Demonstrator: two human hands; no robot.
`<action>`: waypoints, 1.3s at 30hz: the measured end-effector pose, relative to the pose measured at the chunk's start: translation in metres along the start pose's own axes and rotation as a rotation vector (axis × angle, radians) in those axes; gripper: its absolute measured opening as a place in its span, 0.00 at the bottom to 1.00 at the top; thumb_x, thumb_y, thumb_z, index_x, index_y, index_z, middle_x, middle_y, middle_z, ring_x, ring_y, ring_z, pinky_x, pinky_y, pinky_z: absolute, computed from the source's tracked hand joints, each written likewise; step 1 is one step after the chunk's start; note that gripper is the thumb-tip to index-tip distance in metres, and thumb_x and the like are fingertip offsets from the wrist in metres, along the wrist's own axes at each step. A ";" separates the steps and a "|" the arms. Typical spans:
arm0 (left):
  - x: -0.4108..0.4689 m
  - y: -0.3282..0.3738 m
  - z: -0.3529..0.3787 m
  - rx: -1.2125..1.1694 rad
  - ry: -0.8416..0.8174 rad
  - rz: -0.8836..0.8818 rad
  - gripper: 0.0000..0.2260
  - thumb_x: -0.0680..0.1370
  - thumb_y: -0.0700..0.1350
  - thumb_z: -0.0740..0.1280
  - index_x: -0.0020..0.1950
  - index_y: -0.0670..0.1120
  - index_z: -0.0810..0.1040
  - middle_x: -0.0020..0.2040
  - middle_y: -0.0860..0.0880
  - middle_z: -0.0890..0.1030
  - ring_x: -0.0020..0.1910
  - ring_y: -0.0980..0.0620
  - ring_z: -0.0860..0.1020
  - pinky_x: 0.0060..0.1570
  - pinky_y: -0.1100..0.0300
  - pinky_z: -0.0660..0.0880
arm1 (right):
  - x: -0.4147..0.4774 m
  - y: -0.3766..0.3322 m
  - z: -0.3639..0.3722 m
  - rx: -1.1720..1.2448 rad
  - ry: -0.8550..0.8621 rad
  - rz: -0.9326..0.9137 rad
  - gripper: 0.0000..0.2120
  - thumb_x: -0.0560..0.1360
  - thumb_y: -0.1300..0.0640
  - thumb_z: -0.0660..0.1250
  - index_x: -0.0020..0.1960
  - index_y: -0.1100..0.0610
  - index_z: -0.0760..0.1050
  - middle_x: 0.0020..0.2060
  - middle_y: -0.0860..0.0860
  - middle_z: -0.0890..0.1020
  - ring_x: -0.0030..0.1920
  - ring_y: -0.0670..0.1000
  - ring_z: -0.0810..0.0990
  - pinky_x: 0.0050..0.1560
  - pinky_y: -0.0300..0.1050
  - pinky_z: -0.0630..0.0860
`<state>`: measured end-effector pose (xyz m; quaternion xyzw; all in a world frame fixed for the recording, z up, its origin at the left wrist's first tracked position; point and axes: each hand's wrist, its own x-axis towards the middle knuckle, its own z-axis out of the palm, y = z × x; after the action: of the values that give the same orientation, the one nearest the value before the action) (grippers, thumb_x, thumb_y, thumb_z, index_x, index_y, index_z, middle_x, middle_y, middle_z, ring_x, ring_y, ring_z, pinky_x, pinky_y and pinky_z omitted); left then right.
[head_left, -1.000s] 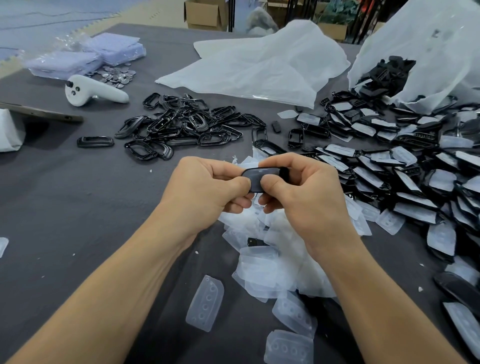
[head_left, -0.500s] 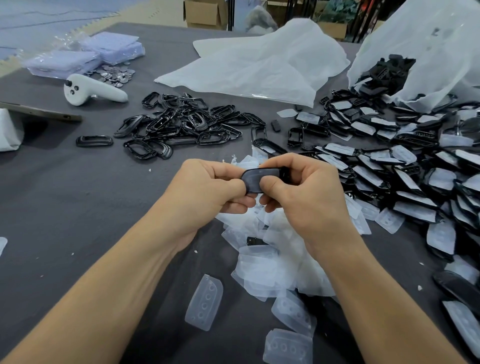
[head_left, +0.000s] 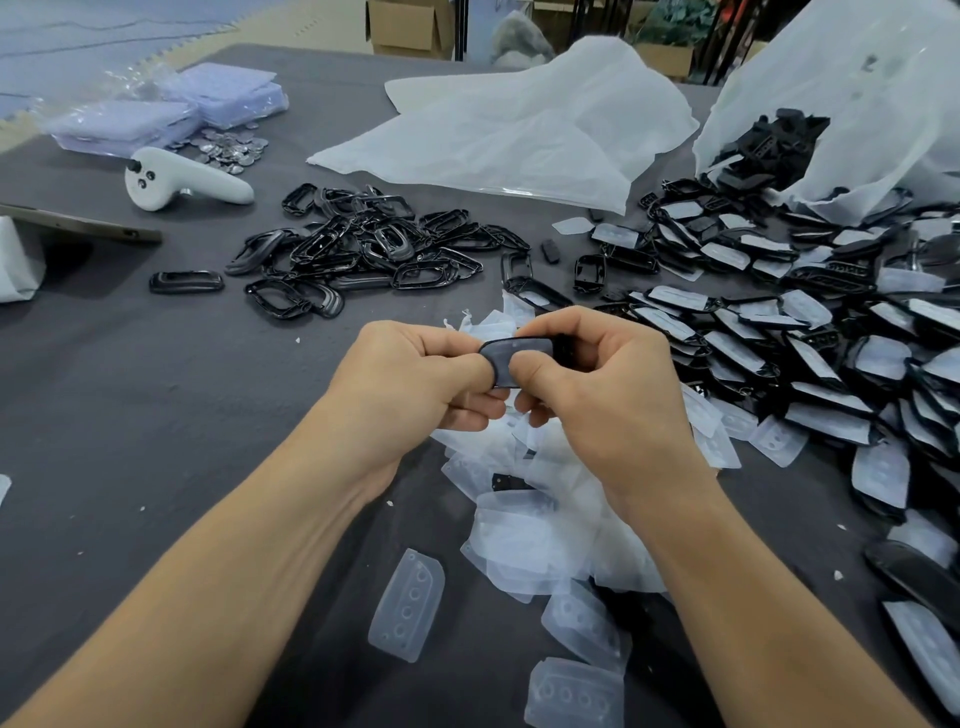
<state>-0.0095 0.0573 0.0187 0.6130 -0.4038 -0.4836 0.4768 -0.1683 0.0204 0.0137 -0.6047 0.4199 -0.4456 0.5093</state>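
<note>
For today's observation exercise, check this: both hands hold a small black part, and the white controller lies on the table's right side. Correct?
Wrong side: head view shows the white controller on the left of the table. Left hand and right hand do hold the small black part.

frames (head_left: 363, 249) behind hands; pads (head_left: 540, 540) below; bag (head_left: 857, 104) far right.

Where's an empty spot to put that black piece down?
Bare grey table lies left of the left hand, below the black frames. The right side is crowded with covered pieces; clear covers pile beneath the right hand.
</note>
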 end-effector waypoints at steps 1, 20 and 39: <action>0.000 0.000 0.000 -0.001 0.013 0.007 0.09 0.75 0.34 0.70 0.41 0.44 0.89 0.39 0.42 0.87 0.34 0.52 0.85 0.33 0.65 0.79 | 0.000 0.000 0.000 -0.005 -0.001 -0.004 0.08 0.71 0.65 0.72 0.41 0.52 0.84 0.32 0.54 0.85 0.30 0.52 0.82 0.31 0.42 0.78; 0.004 -0.006 0.004 0.190 0.162 0.204 0.09 0.77 0.45 0.73 0.38 0.55 0.88 0.29 0.47 0.84 0.26 0.51 0.80 0.29 0.62 0.75 | 0.002 -0.001 0.000 0.122 -0.056 0.081 0.14 0.77 0.72 0.63 0.46 0.60 0.84 0.33 0.56 0.85 0.27 0.54 0.81 0.29 0.45 0.80; 0.013 -0.015 0.001 0.325 0.137 0.178 0.10 0.78 0.47 0.71 0.38 0.54 0.87 0.32 0.50 0.85 0.25 0.53 0.80 0.30 0.56 0.79 | 0.000 -0.005 -0.018 -0.641 -0.062 -0.172 0.17 0.67 0.54 0.80 0.54 0.43 0.86 0.43 0.38 0.85 0.49 0.38 0.80 0.49 0.28 0.73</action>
<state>-0.0071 0.0484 0.0011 0.6754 -0.4956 -0.3252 0.4387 -0.1855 0.0169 0.0202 -0.7807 0.4703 -0.3135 0.2664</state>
